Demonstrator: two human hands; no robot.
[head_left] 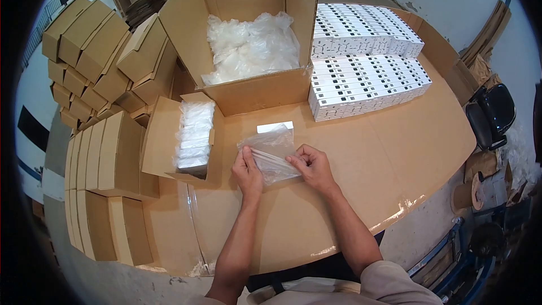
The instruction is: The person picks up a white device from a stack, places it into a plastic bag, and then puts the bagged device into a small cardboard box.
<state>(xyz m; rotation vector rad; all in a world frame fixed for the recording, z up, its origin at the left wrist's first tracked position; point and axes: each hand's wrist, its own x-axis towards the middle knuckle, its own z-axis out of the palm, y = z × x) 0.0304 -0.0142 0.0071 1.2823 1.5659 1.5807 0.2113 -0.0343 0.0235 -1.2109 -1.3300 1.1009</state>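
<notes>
At the far left, brown cartons (87, 68) are piled up, and nearer to the person other closed cartons (121, 147) stand close together. To the right of these, an open carton (157, 152) holds a row of wrapped packs (195, 127), white and covered with clear plastic. Behind it, toward the middle, a large box (259, 93) contains a loose heap of plastic bags (254, 45).

Next comes the left hand (248, 172); its thumb and fingers are closed on the left side of a clear bag (274, 164). This bag is stretched between the two hands, above the bench (367, 175), which has a cardboard cover. A white box (275, 127) lies on the bench just beyond the bag, ahead of the fingers and between the two hands. Its visible far strip runs from left to right, but the bag covers the nearer part, so I cannot tell the long axis of the whole box. The right hand (315, 169) seems a little nearer to its edge; its thumb and fingers pinch the right side of the bag.

Farther right, white boxes with dark squares (370, 82) stand in two blocks. Past the bench there is a black chair (491, 113).
</notes>
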